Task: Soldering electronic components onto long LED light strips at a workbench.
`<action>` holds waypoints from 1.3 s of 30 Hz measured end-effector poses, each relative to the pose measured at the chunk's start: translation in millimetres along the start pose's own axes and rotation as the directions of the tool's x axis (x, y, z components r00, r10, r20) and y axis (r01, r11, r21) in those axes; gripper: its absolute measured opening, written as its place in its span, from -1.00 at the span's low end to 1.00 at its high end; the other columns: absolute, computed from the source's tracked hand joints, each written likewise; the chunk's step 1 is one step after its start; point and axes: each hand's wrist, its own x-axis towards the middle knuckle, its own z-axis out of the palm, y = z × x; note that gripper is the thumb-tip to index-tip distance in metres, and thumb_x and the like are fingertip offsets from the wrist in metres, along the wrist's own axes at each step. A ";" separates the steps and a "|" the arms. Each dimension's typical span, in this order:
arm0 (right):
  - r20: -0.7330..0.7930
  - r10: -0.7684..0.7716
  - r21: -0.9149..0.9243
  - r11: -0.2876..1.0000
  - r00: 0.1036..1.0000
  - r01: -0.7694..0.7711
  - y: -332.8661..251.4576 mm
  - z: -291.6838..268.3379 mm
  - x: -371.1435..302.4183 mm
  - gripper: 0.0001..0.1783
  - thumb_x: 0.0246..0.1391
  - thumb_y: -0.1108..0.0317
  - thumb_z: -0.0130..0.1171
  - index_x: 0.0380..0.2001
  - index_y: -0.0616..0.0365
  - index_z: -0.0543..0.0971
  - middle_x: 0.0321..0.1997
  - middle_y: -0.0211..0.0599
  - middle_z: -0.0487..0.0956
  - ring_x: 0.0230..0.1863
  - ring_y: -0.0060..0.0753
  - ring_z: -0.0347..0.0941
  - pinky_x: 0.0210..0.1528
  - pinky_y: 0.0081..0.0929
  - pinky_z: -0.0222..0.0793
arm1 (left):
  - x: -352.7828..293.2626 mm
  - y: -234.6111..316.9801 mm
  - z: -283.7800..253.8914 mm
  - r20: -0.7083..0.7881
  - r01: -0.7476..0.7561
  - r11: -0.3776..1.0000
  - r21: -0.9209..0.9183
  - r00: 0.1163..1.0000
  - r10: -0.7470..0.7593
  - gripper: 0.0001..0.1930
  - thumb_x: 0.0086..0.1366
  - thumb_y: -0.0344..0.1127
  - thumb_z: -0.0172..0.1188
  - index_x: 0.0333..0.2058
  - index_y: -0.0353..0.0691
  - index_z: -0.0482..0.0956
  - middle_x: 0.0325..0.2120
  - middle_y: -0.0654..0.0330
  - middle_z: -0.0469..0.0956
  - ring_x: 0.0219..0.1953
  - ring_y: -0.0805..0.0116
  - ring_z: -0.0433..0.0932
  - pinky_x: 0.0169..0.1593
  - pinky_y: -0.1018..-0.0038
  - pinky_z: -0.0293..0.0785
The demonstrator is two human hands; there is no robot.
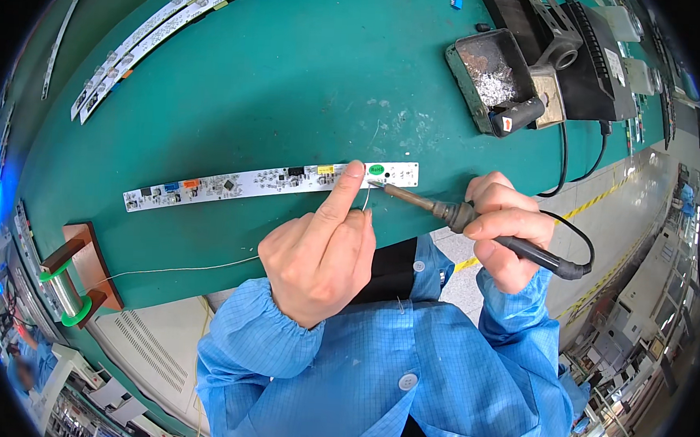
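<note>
A long, narrow white circuit board [241,185] lies across the green mat, dotted with small components and a green oval sticker. The index finger of my left hand [316,256] presses on the board left of the sticker. Its thumb and other fingers pinch solder wire [366,199], whose end reaches the board. In my right hand [512,223] is a soldering iron [461,218], gripped like a pen. The iron's tip meets the board near the wire end, just below the sticker. Behind my left hand, more wire runs to a solder spool [67,295].
The spool sits on a wooden holder [98,265] at the left edge. At the back right are a soldering iron stand [550,94], a metal tray [492,72] with solder scraps and a black box [595,73]. More circuit boards [149,46] lie at the far left.
</note>
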 end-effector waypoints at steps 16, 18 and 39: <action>-0.015 0.029 0.018 0.999 0.999 -0.029 0.2 0.9 -4.3 -0.75 -0.33 0.55 0.19 -0.43 0.26 0.64 -0.57 -0.28 0.40 -0.47 -0.30 0.24 -0.37 -0.35 0.22 | 2.6 4.1 -5.5 0.064 0.055 0.998 -0.039 0.997 -0.053 -0.89 -0.21 -0.61 0.27 -0.68 -0.32 0.51 -0.16 -0.10 0.62 -0.72 0.44 0.48 -0.61 0.61 0.38; -0.039 0.039 0.027 0.999 0.998 -0.038 -3.2 2.1 -5.4 -0.77 -0.32 0.53 0.19 -0.44 0.27 0.63 -0.57 -0.27 0.40 -0.47 -0.28 0.25 -0.35 -0.32 0.24 | 2.6 3.8 -5.9 0.075 0.053 0.998 -0.027 0.996 -0.051 -0.88 -0.21 -0.61 0.27 -0.69 -0.31 0.50 -0.15 -0.11 0.62 -0.72 0.44 0.49 -0.61 0.61 0.38; -0.177 -0.132 -0.286 0.955 0.975 0.077 -18.1 22.0 -15.8 -0.77 0.06 0.28 0.17 -0.32 0.25 0.53 -0.68 -0.36 0.47 -0.61 -0.43 0.35 -0.18 -0.14 0.26 | 1.9 3.6 -3.7 0.022 0.077 0.993 -0.092 0.997 -0.076 -0.87 -0.15 -0.64 0.30 -0.63 -0.34 0.52 -0.18 -0.09 0.63 -0.67 0.40 0.54 -0.60 0.60 0.39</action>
